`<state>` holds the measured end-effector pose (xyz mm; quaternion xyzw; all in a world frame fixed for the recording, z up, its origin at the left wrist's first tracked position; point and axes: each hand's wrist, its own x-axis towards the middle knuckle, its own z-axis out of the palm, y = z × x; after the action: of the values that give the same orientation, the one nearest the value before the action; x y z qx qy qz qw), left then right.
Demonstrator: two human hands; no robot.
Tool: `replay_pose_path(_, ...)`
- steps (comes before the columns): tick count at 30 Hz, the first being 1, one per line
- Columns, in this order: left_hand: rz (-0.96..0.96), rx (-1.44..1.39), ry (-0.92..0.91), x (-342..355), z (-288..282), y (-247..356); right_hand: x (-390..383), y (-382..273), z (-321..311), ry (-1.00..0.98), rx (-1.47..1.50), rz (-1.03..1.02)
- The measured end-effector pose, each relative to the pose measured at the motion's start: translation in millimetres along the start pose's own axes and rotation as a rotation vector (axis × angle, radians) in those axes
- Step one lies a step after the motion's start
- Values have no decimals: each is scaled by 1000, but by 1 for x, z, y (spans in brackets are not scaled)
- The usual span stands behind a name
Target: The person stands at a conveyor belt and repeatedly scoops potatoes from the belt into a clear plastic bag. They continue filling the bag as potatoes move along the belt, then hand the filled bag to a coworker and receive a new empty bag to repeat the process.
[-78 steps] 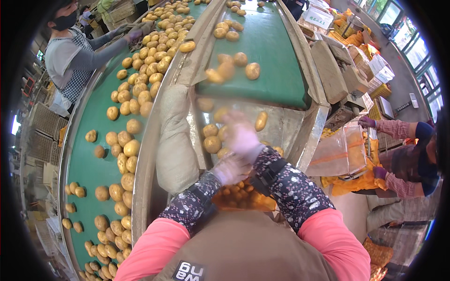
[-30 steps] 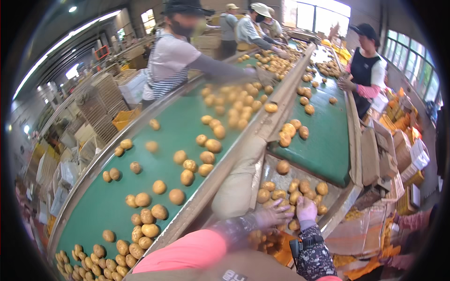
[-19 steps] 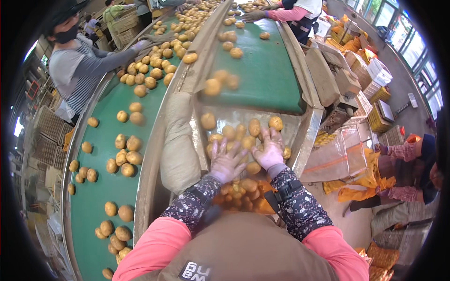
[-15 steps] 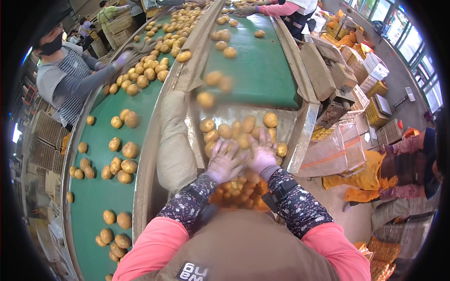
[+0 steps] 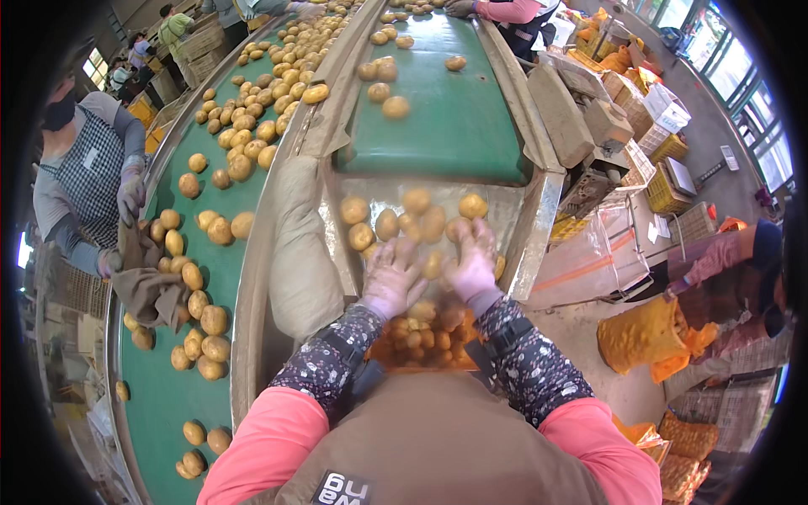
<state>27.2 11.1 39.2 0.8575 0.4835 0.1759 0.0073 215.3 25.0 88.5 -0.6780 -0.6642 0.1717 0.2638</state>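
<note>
My left hand (image 5: 392, 279), in a pale glove, lies with spread fingers at the left of the metal chute (image 5: 526, 210), against the potatoes (image 5: 386, 225) there. To its right my right hand (image 5: 474, 263), gloved likewise, also has its fingers apart, touching potatoes near the chute's right side. Neither hand grips anything. Between and beyond them several potatoes are blurred by motion. Just below my wrists, more potatoes (image 5: 427, 339) fill an orange bag (image 5: 389, 353), mostly hidden by my arms and apron.
A green conveyor belt (image 5: 438, 151) leads down to the chute. Left of a padded divider (image 5: 305, 252), another belt (image 5: 156, 396) carries potatoes; a co-worker there holds a brown cloth (image 5: 151, 295). At right are a filled orange sack (image 5: 644, 337), crates (image 5: 669, 183) and a person.
Blurred potatoes at the belt's lower end have dropped onto the chute. My hands have shifted slightly apart. The co-worker's hands and cloth have moved nearer along the left belt. The orange sack at right now stands fuller.
</note>
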Motion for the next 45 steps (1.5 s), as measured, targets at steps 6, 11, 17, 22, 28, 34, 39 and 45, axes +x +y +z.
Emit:
replay_pose_path(6,331,-108,-214,-2,6,5,14,-20,-30,-467,-323,-26)
replay_pose_path(11,293,-97,-70,3,-4,-6,-8,-19,-10,-294,-321,-41)
replay_pose_path(17,235,-167,-222,13,-7,1,3,-2,4,-438,-220,19)
replay_pose_path(22,218,-171,-355,24,-16,8,12,-7,-12,-224,194,-105)
replay_pose_path(28,295,-138,-396,32,-12,11,-46,60,-71,304,254,-398)
replay_pose_path(34,408,-99,-308,42,0,18,-116,178,-62,66,18,386)
replay_pose_path(39,467,-70,-230,60,3,36,-155,215,-10,-530,106,526)
replay_pose_path(45,433,-41,-313,64,0,41,-149,211,-15,-554,72,704)
